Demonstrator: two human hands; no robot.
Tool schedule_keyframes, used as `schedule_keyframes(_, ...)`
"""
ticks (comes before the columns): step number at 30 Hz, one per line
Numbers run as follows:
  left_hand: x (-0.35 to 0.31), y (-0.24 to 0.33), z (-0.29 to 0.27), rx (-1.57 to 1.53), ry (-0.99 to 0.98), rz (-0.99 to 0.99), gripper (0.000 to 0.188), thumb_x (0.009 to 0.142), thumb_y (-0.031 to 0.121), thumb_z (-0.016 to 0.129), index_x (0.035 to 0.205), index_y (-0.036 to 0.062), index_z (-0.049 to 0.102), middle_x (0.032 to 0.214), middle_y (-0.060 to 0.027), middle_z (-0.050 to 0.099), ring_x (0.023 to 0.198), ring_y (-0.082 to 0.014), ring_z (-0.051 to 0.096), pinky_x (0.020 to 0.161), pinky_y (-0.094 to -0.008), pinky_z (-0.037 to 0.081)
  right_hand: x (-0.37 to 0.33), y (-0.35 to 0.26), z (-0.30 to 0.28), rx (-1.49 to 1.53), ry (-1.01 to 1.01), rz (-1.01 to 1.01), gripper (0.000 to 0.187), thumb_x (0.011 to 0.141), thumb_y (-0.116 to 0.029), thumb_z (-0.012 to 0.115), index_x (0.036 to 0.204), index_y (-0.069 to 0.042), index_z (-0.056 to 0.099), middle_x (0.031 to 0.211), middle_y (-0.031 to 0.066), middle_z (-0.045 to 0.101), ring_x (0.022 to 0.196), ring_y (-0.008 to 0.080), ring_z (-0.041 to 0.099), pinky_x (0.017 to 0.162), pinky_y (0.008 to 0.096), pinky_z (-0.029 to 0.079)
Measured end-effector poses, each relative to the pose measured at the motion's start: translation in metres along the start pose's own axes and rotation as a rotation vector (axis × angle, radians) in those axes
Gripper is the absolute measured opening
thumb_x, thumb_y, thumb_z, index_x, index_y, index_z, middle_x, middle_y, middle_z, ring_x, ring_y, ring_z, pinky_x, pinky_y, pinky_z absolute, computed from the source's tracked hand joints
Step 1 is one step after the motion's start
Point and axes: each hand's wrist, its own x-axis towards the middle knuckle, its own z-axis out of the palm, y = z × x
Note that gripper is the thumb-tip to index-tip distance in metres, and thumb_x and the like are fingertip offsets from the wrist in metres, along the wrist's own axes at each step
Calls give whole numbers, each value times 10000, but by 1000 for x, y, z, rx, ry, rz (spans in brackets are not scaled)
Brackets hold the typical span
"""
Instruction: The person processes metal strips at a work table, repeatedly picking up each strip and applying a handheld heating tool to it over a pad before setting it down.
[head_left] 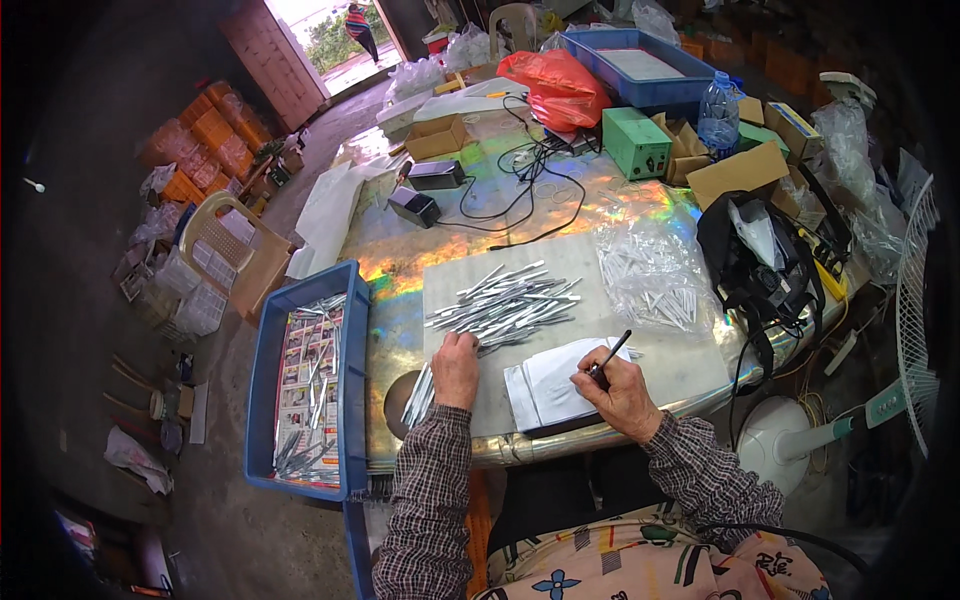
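Observation:
My left hand (456, 371) is closed at the near edge of a loose pile of thin silver sticks (515, 305). A small bundle of silver sticks (419, 396) juts out from under its left side, over a dark round shape (399, 404) on the table. In my right hand (619, 391) is a slim dark pen-like tool (613, 354), its end pointing up and away. That hand rests at the right side of a stack covered with white paper (550, 385). Which fingers hold the left bundle is partly hidden.
A blue tray (258, 400) with silver sticks stands left. Right lie a clear bag of white sticks (655, 275) and a black bag (745, 250). A green box (636, 143), cables (530, 190) and a bottle (718, 115) sit farther back. A fan (785, 440) stands right.

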Motion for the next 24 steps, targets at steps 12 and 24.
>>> schedule_keyframes(12, -22, 16, -9, -16, -38, 39, 99, 862, 82, 540, 896, 73, 632, 878, -159, 590, 768, -389, 618, 648, -482, 487, -10, -3, -5, -10, -15, 48, 195, 876, -179, 702, 926, -32, 584, 717, 110, 582, 595, 230, 592, 566, 342, 475)
schedule_keyframes(24, -51, 46, -54, -188, -2, 42, 88, 828, -14, 622, 911, 11, 638, 829, -170, 616, 763, -358, 615, 654, -414, 477, 10, 13, -59, -303, 184, -39, 187, 862, -192, 709, 877, -38, 603, 673, 122, 596, 565, 271, 606, 525, 367, 462)
